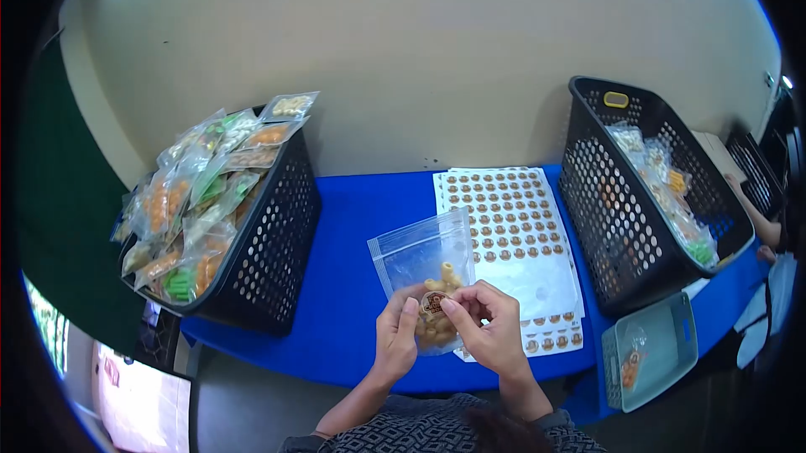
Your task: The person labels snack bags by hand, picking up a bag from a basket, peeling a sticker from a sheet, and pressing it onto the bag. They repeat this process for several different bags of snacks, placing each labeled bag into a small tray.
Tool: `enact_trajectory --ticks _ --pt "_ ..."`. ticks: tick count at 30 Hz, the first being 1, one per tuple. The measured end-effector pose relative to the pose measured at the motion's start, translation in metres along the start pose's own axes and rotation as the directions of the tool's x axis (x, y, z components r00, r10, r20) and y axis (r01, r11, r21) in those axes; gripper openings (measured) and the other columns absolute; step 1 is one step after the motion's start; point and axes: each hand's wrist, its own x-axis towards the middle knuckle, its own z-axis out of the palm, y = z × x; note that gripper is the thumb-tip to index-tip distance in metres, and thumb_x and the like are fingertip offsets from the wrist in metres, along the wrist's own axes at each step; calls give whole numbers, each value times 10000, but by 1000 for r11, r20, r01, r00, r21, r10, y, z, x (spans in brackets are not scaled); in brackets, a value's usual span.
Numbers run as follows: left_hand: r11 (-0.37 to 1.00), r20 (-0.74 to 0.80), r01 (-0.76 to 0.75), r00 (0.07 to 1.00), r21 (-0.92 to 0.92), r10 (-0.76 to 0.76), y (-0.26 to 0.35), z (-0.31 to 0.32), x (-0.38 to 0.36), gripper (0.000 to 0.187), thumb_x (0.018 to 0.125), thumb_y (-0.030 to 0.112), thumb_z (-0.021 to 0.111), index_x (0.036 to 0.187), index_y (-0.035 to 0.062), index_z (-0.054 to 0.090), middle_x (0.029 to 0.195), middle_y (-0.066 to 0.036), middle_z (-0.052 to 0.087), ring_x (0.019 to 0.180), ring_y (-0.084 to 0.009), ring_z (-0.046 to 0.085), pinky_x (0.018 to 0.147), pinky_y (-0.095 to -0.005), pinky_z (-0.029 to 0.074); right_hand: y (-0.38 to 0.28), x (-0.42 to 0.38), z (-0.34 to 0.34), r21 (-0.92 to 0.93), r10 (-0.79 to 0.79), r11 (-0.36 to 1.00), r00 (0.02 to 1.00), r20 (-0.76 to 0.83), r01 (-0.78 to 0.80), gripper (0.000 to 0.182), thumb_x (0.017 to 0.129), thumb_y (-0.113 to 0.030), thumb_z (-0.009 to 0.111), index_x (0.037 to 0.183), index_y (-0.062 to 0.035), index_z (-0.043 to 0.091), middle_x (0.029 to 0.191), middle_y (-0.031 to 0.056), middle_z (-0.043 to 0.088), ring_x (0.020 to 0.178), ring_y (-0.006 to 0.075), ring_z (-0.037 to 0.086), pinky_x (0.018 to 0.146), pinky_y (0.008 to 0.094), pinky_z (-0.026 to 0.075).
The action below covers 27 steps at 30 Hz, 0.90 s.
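Note:
A clear zip bag (420,251) with pale tube-shaped pieces in its lower part is held in front of me, over the table's near edge. My left hand (398,334) grips its lower left side, thumb on the front. My right hand (491,327) has thumb and fingers pinched at a round brown sticker (433,302) on the front of the bag. Just beyond and to the right lie sheets of round brown stickers (508,218); the top sheet's lower part is bare backing.
On the left, a black basket (277,243) is heaped with filled clear bags (201,201). At right, another black basket (621,226) holds several bags. A grey-green tray (672,356) with one bag sits below it. Another person's arm (756,214) shows at far right.

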Motion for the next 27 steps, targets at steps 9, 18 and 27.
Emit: enact_trajectory --ticks 9,18,27 --pt "992 154 50 987 -112 -33 -3 -27 1 324 854 192 513 1067 -45 454 1010 -109 537 914 -129 506 794 -248 408 -3 -16 34 -94 -38 995 981 -192 21 64 741 -56 620 740 0 590 593 12 512 442 14 397 392 173 296" --pt "1000 204 13 979 3 -13 -31 -40 -2 244 838 148 533 969 -56 505 895 -111 575 823 -128 538 704 -251 446 13 -37 57 -386 -258 922 736 -626 -5 343 646 -165 739 828 -4 497 659 0 431 541 68 397 486 200 351" --pt "978 638 207 756 -14 -150 -74 -56 -15 350 804 195 581 1051 -26 468 971 -104 541 883 -161 523 756 -276 429 44 -97 22 -80 267 954 941 -206 -288 286 799 -278 591 851 1 627 627 -3 571 576 54 494 506 213 398"
